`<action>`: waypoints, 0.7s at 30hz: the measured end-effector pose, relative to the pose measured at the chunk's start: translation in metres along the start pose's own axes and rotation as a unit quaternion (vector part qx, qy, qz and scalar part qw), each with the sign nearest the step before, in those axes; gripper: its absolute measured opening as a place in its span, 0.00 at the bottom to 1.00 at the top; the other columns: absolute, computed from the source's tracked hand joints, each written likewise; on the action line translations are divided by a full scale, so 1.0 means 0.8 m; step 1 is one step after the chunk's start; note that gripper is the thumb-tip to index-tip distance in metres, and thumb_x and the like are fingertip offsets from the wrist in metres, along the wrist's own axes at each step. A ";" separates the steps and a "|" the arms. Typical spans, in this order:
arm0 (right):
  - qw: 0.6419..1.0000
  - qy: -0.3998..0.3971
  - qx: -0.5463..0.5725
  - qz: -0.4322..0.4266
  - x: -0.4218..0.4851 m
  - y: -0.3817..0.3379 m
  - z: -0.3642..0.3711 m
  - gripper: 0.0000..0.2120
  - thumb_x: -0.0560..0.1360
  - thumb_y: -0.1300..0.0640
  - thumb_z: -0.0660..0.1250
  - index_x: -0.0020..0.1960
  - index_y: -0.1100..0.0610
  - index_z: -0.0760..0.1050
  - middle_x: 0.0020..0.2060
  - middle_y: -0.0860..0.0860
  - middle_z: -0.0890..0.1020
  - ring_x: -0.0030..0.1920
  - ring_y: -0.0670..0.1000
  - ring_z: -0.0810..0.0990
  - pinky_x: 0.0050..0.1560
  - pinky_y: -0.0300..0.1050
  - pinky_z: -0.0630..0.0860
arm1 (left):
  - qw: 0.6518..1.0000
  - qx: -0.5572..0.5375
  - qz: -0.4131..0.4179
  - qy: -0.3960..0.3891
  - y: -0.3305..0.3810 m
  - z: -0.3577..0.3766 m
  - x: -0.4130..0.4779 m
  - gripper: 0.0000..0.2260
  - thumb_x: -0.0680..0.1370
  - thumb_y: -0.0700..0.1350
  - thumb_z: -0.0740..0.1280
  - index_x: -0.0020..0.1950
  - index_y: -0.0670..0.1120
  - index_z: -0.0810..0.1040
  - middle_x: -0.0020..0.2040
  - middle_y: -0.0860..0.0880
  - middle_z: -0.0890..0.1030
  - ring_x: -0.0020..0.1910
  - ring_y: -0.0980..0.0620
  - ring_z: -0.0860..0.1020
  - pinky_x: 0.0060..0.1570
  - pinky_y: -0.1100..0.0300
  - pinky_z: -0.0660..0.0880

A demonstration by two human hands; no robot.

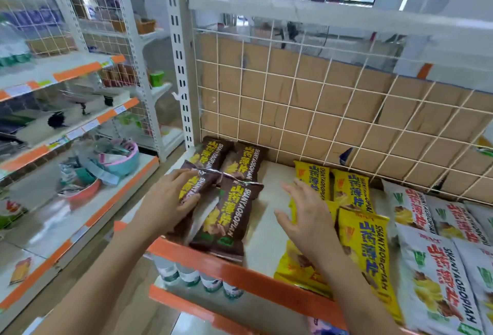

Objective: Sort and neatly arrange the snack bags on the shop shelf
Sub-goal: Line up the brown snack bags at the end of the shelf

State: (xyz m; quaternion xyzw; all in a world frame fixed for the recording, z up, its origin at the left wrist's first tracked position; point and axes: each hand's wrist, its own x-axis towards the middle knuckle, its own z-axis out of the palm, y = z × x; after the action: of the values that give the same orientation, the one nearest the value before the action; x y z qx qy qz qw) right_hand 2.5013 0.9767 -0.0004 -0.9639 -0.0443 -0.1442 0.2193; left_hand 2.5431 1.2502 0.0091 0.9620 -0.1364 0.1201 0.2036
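My left hand (165, 201) lies on the front-left brown bag (193, 188). Its fingers (184, 174) curl over the top with the thumb against the side, gripping it, I judge, to square it with the other brown bags (229, 214) at the shelf's left end. My right hand (306, 217) is spread flat with straight fingers touching the left edge of the yellow bags (357, 238), probably to line up that row. White bags (426, 268) lie further right. The shelf (264, 228) is pale with an orange front lip (240, 273). Behind it stands a wire grid (320, 110) backed by cardboard (293, 94), with bottles (186, 276) below and more shelving (80, 134) across the aisle.
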 end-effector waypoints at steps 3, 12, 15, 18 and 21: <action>1.000 0.004 -0.009 0.004 0.029 -0.020 0.021 0.33 0.68 0.39 0.51 0.65 0.56 0.72 0.66 0.58 0.72 0.66 0.59 0.70 0.66 0.54 0.65 | 1.000 -0.014 0.022 -0.014 -0.026 0.002 0.029 0.29 0.69 0.61 0.53 0.63 0.47 0.75 0.58 0.48 0.77 0.54 0.46 0.76 0.54 0.54 0.71; 0.996 -0.043 -0.024 0.078 0.113 -0.063 0.068 0.37 0.69 0.32 0.46 0.73 0.50 0.60 0.74 0.51 0.59 0.72 0.52 0.60 0.69 0.46 0.58 | 0.994 -0.042 0.066 -0.073 -0.075 0.022 0.123 0.25 0.75 0.58 0.59 0.68 0.48 0.70 0.66 0.50 0.71 0.62 0.47 0.72 0.59 0.55 0.67; 0.993 -0.061 -0.035 0.096 0.138 -0.066 0.085 0.29 0.77 0.41 0.57 0.74 0.51 0.57 0.75 0.52 0.56 0.73 0.52 0.56 0.71 0.47 0.56 | 0.992 -0.044 0.076 -0.092 -0.078 0.042 0.150 0.24 0.78 0.53 0.63 0.72 0.48 0.65 0.70 0.48 0.67 0.67 0.48 0.67 0.65 0.56 0.64; 0.990 -0.078 -0.037 0.113 0.164 -0.071 0.101 0.29 0.77 0.44 0.59 0.74 0.52 0.56 0.74 0.53 0.56 0.74 0.54 0.54 0.71 0.49 0.57 | 0.989 -0.063 0.059 -0.118 -0.073 0.060 0.172 0.26 0.78 0.52 0.62 0.74 0.48 0.60 0.75 0.47 0.59 0.72 0.48 0.60 0.69 0.57 0.58; 0.987 -0.098 -0.059 0.110 0.194 -0.076 0.117 0.30 0.77 0.46 0.61 0.75 0.51 0.55 0.75 0.54 0.55 0.74 0.55 0.52 0.72 0.51 0.57 | 0.989 -0.057 0.032 -0.130 -0.069 0.075 0.194 0.27 0.78 0.52 0.61 0.75 0.48 0.57 0.76 0.44 0.54 0.74 0.45 0.55 0.71 0.55 0.53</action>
State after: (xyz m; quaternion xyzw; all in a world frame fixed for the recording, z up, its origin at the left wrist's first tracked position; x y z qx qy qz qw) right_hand 2.6646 1.0757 -0.0102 -0.9837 0.0495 -0.0266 0.1707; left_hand 2.7160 1.2401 -0.0197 0.9515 -0.1987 -0.0072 0.2346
